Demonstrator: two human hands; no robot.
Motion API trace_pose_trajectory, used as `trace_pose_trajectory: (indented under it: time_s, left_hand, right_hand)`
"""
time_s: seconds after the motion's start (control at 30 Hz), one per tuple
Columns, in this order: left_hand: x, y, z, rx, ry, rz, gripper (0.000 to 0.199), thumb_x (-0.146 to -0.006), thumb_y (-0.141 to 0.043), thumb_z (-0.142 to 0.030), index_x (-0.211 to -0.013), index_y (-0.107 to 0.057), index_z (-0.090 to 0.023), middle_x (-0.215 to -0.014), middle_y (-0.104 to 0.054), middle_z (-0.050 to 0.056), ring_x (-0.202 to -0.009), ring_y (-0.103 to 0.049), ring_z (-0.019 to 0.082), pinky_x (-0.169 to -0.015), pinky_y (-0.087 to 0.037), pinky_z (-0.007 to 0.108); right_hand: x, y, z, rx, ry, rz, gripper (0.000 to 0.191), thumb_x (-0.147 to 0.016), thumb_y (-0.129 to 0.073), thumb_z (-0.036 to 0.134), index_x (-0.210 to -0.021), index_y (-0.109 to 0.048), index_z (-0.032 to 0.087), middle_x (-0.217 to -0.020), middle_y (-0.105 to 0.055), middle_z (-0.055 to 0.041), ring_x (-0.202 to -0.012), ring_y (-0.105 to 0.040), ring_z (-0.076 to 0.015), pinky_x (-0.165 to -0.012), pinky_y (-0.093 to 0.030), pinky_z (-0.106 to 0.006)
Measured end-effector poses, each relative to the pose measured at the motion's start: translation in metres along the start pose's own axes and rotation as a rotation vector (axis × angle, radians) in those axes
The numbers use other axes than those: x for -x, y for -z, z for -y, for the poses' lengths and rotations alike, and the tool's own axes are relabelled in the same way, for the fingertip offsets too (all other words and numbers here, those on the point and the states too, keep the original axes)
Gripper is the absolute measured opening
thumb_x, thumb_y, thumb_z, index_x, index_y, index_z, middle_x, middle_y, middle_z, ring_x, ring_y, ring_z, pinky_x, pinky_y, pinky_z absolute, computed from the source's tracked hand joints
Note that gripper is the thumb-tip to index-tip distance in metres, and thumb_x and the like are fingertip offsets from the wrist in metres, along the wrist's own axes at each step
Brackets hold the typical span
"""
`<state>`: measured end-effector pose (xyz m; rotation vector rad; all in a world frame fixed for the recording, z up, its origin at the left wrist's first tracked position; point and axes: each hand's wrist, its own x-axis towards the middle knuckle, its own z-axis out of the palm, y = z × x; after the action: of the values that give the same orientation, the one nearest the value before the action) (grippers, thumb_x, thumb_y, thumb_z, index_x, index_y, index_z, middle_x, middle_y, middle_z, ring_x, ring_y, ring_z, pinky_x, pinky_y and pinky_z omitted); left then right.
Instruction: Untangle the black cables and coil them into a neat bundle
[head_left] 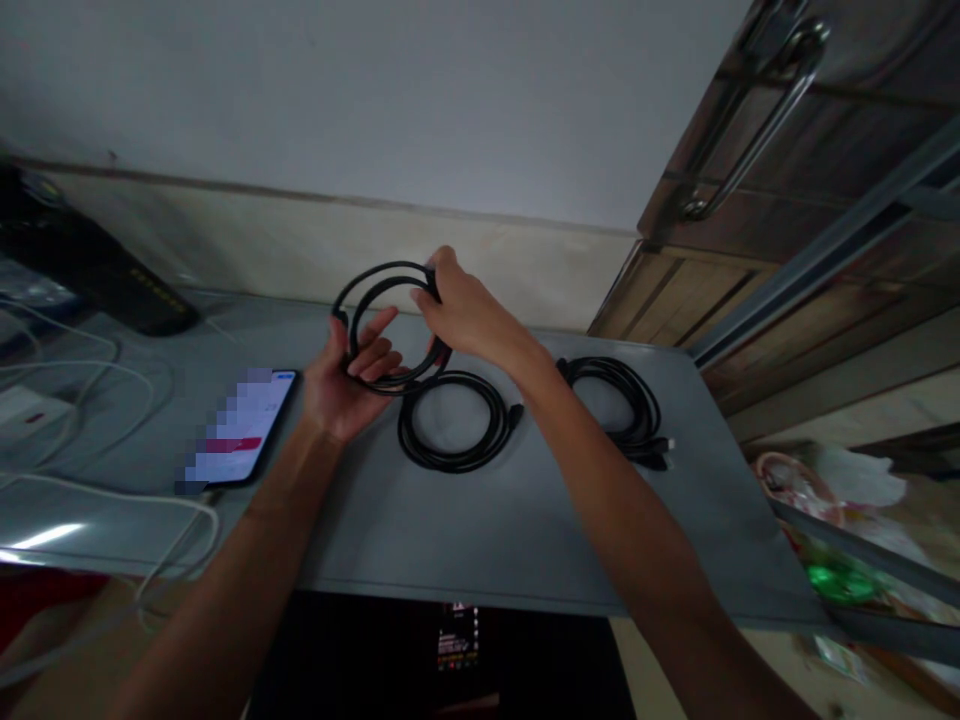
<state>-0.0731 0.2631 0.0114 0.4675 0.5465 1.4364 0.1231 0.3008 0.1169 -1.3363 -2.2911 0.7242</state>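
Observation:
A coiled black cable (390, 284) is held up above the grey table, between both hands. My left hand (351, 375) is palm up on its left side, thumb and curled fingers around the loops. My right hand (459, 305) pinches the coil at its upper right. Just below the held coil, a second coiled black cable (455, 467) lies on the table, its plug pointing right. A third coiled black cable (637, 400) lies farther right, partly behind my right forearm, with its connectors at the lower right.
A lit phone (240, 430) lies left on the grey table (465, 540), with white cables around it. A black object (97, 265) stands at the far left against the wall. Metal bars (825, 240) and a basket (799, 480) are at the right.

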Motion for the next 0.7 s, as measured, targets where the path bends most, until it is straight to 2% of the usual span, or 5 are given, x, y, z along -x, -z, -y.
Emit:
trace_pose_trajectory:
  time_s: [0.13, 0.23, 0.47, 0.6, 0.7]
  left_hand:
    - [-0.005, -0.002, 0.005, -0.14, 0.086, -0.037, 0.022, -0.11, -0.072, -0.023, -0.127, -0.079, -0.012, -0.067, -0.061, -0.003, -0.059, -0.063, 0.013, -0.058, -0.057, 0.024]
    - [-0.008, 0.002, 0.011, -0.296, 0.064, -0.045, 0.028, -0.095, -0.082, -0.009, -0.123, -0.08, -0.009, -0.077, -0.071, 0.002, -0.066, -0.07, 0.015, -0.06, -0.062, 0.025]
    - [-0.004, 0.007, 0.017, -0.572, -0.002, 0.096, 0.025, -0.082, -0.099, -0.021, -0.098, -0.081, -0.015, -0.073, -0.069, 0.002, -0.055, -0.062, 0.012, -0.046, -0.055, 0.02]
    - [-0.002, 0.007, 0.018, -0.727, 0.09, 0.208, 0.029, -0.081, -0.101, -0.029, -0.102, -0.085, -0.018, -0.067, -0.068, 0.001, -0.049, -0.059, 0.014, -0.041, -0.052, 0.023]
    - [-0.003, 0.007, 0.021, -0.82, 0.048, 0.251, 0.034, -0.077, -0.104, -0.031, -0.105, -0.089, -0.017, -0.079, -0.078, 0.005, -0.06, -0.069, 0.017, -0.055, -0.06, 0.026]
  right_hand:
    - [0.006, 0.017, -0.01, 0.144, 0.012, 0.024, 0.035, -0.122, -0.046, 0.028, -0.154, -0.047, 0.013, -0.121, -0.082, -0.0151, -0.101, -0.082, -0.0259, -0.088, -0.063, -0.032]
    - [0.009, 0.027, -0.017, 0.204, 0.002, 0.083, 0.038, -0.12, -0.053, 0.033, -0.151, -0.051, 0.01, -0.124, -0.082, -0.0197, -0.09, -0.082, -0.0262, -0.083, -0.064, -0.033]
    - [0.016, 0.041, -0.023, 0.201, -0.137, 0.477, 0.033, -0.113, -0.068, 0.033, -0.128, -0.072, 0.003, -0.092, -0.085, -0.0164, -0.062, -0.08, -0.024, -0.061, -0.064, -0.031]
    - [0.013, 0.034, -0.026, 0.172, -0.235, 0.688, 0.032, -0.11, -0.075, 0.035, -0.118, -0.08, 0.004, -0.092, -0.087, -0.0146, -0.069, -0.083, -0.0235, -0.067, -0.068, -0.031]
    - [0.008, 0.022, -0.03, 0.22, -0.294, 0.779, 0.033, -0.108, -0.081, 0.035, -0.116, -0.083, 0.003, -0.098, -0.089, -0.0159, -0.079, -0.086, -0.024, -0.076, -0.068, -0.031]
